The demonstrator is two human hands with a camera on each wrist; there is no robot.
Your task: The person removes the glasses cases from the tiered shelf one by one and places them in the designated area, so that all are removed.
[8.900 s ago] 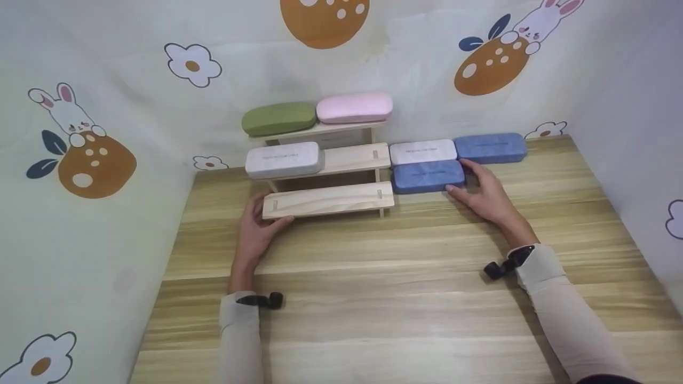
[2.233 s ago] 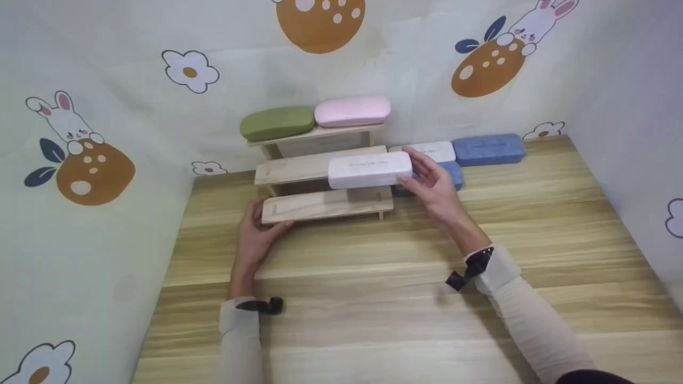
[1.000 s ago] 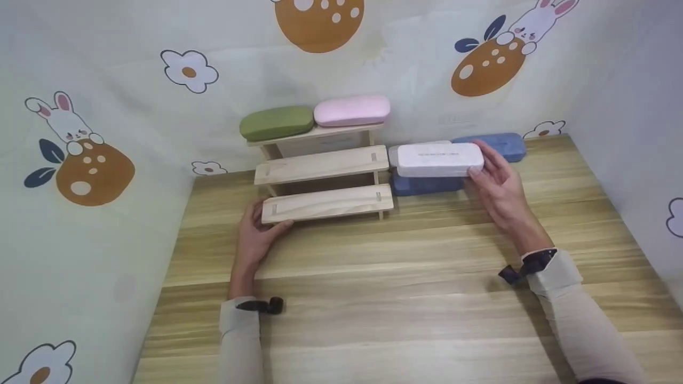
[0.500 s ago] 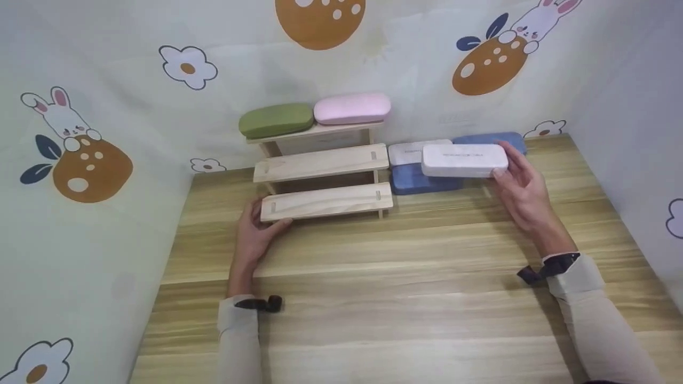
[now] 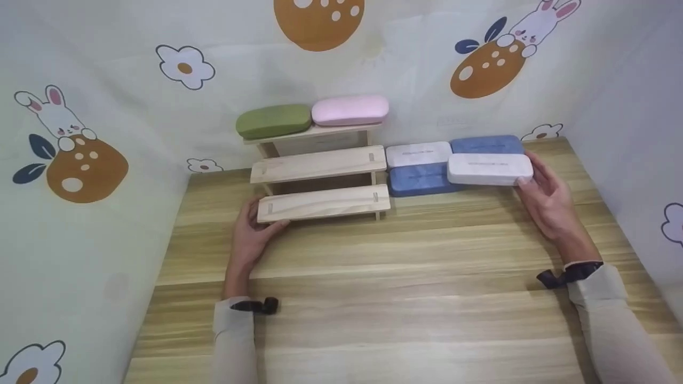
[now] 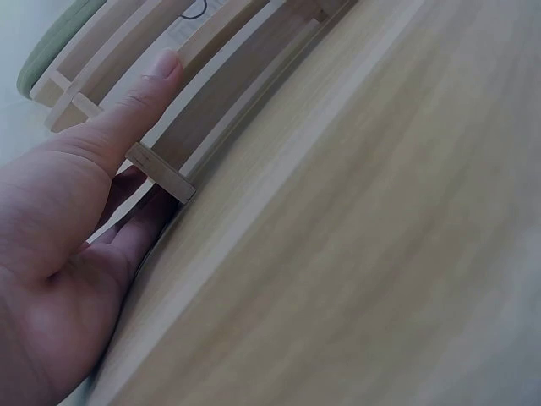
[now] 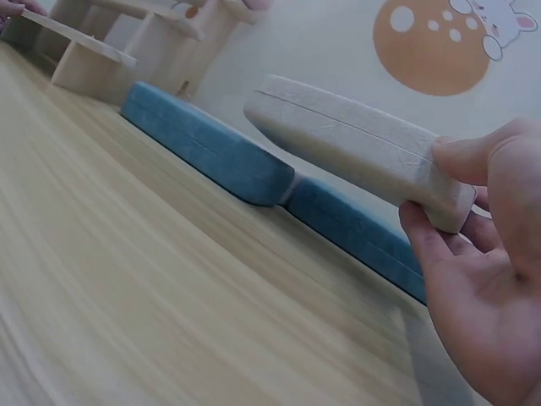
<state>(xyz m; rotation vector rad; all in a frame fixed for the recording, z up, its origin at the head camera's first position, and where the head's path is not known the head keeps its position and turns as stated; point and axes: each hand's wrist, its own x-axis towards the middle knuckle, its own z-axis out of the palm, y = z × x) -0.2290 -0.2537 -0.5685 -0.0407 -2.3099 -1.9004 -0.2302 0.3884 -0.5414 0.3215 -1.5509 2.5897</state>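
Observation:
My right hand (image 5: 547, 200) pinches the right end of a white glasses case (image 5: 490, 169), thumb on the near side. In the right wrist view this case (image 7: 355, 139) hangs above the wooden table, apart from the blue cases. Left of it lies a blue glasses case (image 5: 423, 178), with another white glasses case (image 5: 419, 153) behind. A second blue glasses case (image 5: 487, 144) is partly hidden behind the held one. My left hand (image 5: 251, 234) grips the left end of the lowest step of a three-step wooden display stand (image 5: 324, 202); its thumb (image 6: 139, 106) lies along the front edge.
A green glasses case (image 5: 274, 121) and a pink glasses case (image 5: 350, 110) sit side by side on the stand's top step. The middle step (image 5: 319, 162) is bare wood. A patterned cloth (image 5: 416, 64) stands as a wall behind the table (image 5: 395, 298).
My right hand has lifted the white case from the middle step and carried it right, past the front blue case, now lower than half a second ago. My left hand stays at the stand.

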